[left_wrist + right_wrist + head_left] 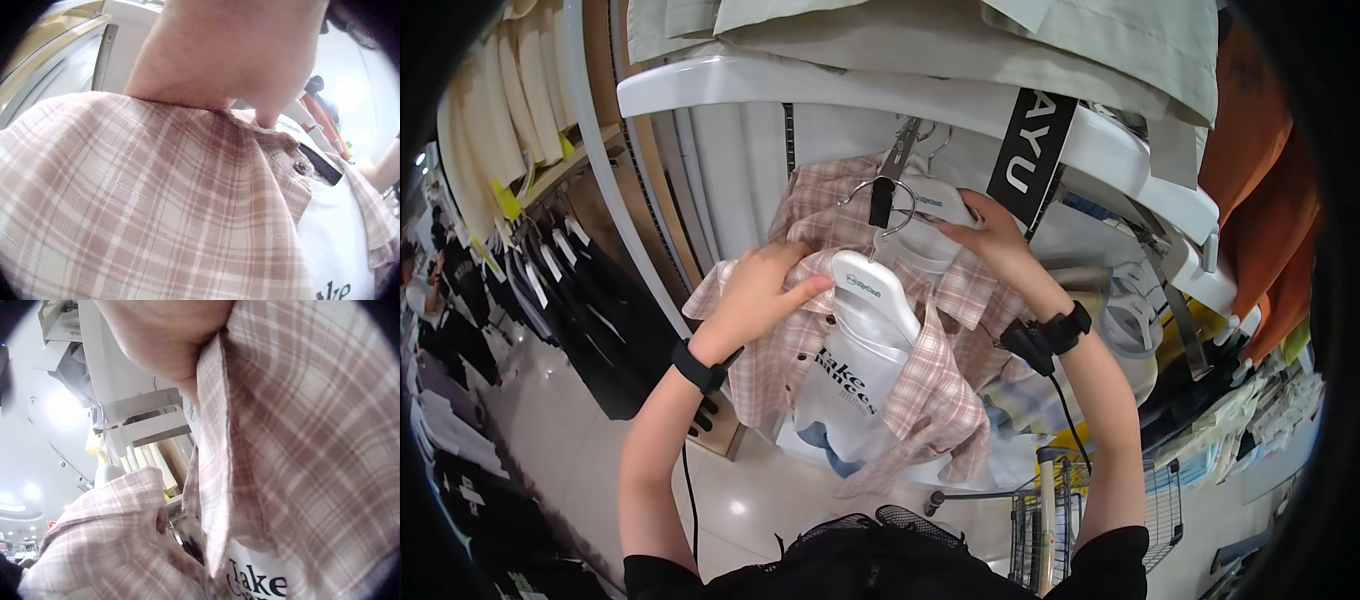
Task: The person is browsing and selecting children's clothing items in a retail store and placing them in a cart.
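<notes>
A pink plaid shirt point(755, 380) over a white printed T-shirt point(840, 375) hangs from a white hanger point(878, 290) in front of me. My left hand point(755, 295) grips it at the shoulder, thumb near the hanger; plaid cloth hides its fingertips in the left wrist view. Behind is a second plaid shirt point(825, 200) of the same kind on another white hanger point(945, 203). My right hand point(997, 238) holds that set by its shoulder end, thumb on the near side. The front hanger's hook point(912, 205) overlaps a metal display arm point(892, 170).
A white shelf edge point(730, 82) with folded beige clothing juts out above, beside a black lettered sign point(1032, 150). Dark garments point(580, 310) hang at left, orange ones point(1250, 200) at right. A wire shopping cart point(1155, 510) stands low at right.
</notes>
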{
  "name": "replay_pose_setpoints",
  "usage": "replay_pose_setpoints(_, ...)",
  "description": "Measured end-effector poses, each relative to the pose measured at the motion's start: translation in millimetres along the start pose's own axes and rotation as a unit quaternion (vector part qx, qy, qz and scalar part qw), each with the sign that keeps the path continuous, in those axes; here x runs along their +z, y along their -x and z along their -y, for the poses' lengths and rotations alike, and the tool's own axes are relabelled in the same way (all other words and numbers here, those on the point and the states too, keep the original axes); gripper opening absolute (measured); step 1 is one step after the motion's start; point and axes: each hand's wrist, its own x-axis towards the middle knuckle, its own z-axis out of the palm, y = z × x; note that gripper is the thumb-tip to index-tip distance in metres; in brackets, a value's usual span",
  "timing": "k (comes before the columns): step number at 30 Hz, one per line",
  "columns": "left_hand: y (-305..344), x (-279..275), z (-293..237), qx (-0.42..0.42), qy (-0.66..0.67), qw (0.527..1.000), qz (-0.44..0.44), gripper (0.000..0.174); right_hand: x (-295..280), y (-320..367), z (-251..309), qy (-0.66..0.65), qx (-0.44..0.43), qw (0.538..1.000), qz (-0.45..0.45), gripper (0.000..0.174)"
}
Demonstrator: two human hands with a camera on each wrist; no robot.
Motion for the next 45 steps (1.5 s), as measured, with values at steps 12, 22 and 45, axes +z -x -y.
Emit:
replay_pose_setpoints(12,0,15,-11,-0.041,0.002,0.995,-0.086,0.039,9,19,-31,0.062,-0.022,0.998,0.023,0.06)
replay_pose_setpoints(22,113,93,-55,0.137,0.153,0.935,-0.289,0.012,38,268,-230,-0.071,0.309,0.941,-0.121,0.033)
replay_pose_setpoints(45,226,315,-88,-0.306,0.134,0.885,0.324,0.056,253,375,-303,-0.382,0.253,0.876,0.15,0.054)
